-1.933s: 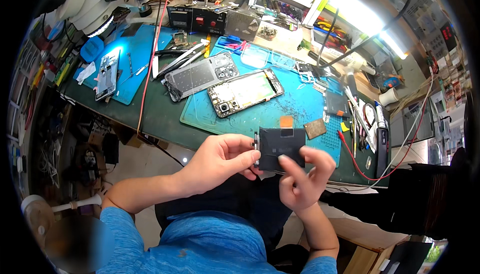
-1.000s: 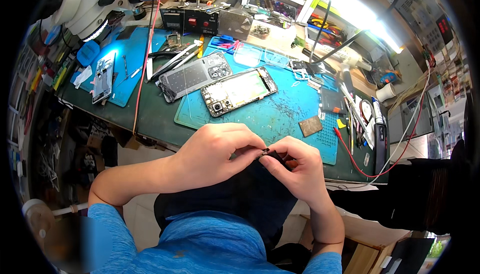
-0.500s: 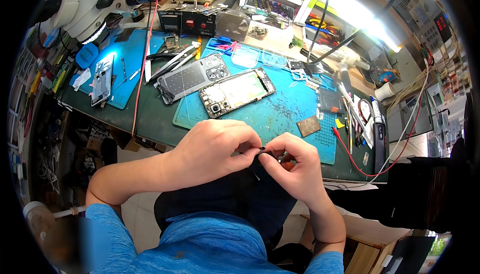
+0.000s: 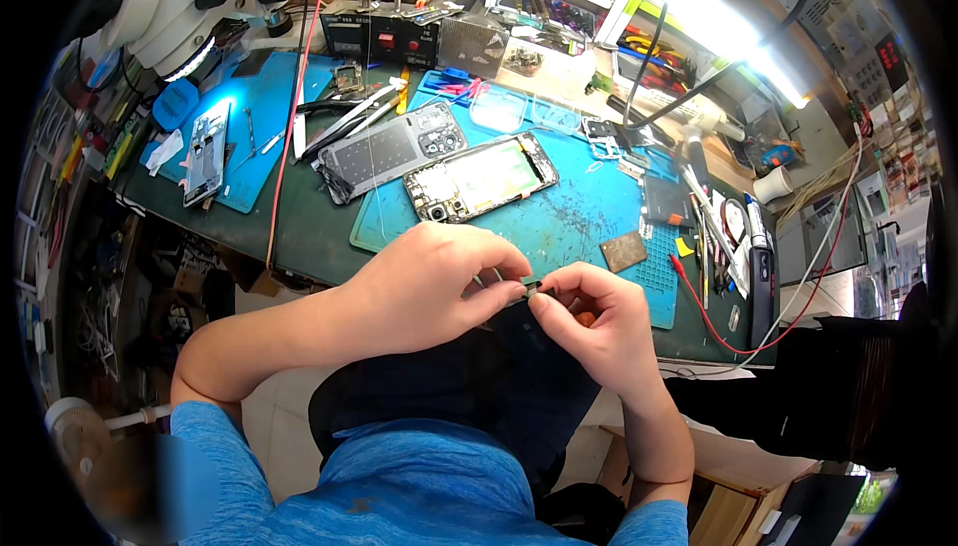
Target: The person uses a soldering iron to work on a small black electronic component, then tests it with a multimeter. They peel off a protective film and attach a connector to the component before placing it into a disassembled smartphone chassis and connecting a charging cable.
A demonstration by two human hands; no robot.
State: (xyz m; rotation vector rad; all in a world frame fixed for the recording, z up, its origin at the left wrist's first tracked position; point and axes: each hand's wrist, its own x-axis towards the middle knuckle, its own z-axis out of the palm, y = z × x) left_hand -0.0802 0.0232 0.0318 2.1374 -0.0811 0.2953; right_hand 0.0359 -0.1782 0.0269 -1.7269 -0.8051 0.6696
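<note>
At the near edge of the table [image 4: 319, 227], I am pinching a small dark part [image 4: 533, 287] between left hand [image 4: 429, 281] and right hand [image 4: 601, 321].

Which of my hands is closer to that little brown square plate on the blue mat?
Right. Your right hand is just on the near side of the brown plate; your left hand is farther off, to its left.

This is looking like a phone repair workshop: an opened phone [image 4: 481, 179] is lying on a blue mat [image 4: 584, 237] with a detached back cover [image 4: 384, 155] beside it, a microscope [image 4: 172, 19] is standing at the bench's [image 4: 319, 212] left, hand tools [image 4: 654, 59] are crowding the rear, and a strip light [image 4: 711, 27] is shining overhead.
</note>
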